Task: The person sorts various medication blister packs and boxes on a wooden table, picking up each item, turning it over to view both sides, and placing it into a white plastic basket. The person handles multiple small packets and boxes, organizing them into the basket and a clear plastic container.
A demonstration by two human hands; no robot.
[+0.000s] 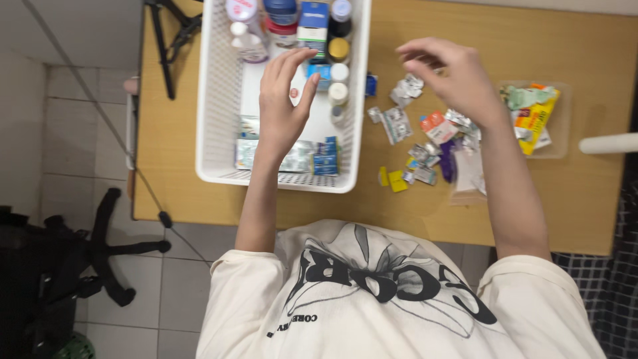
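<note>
My left hand (282, 100) hovers inside a white plastic basket (216, 100) on the wooden table, fingers apart, nearest a small blue box (320, 70) and small capped bottles (339, 73). It holds nothing. Foil blister packs and blue packets (324, 158) lie along the basket's near wall. My right hand (452, 76) hangs over the table to the right of the basket, fingers loosely curled and apart, with nothing in it. Below it lies a scatter of foil pill strips and small sachets (425, 136).
Bottles and boxes (312, 23) fill the basket's far end. A clear tray (555, 123) with yellow and green packets sits at the right. A white tube (608, 143) juts in from the right edge. An office chair base (100, 249) stands on the tiled floor at left.
</note>
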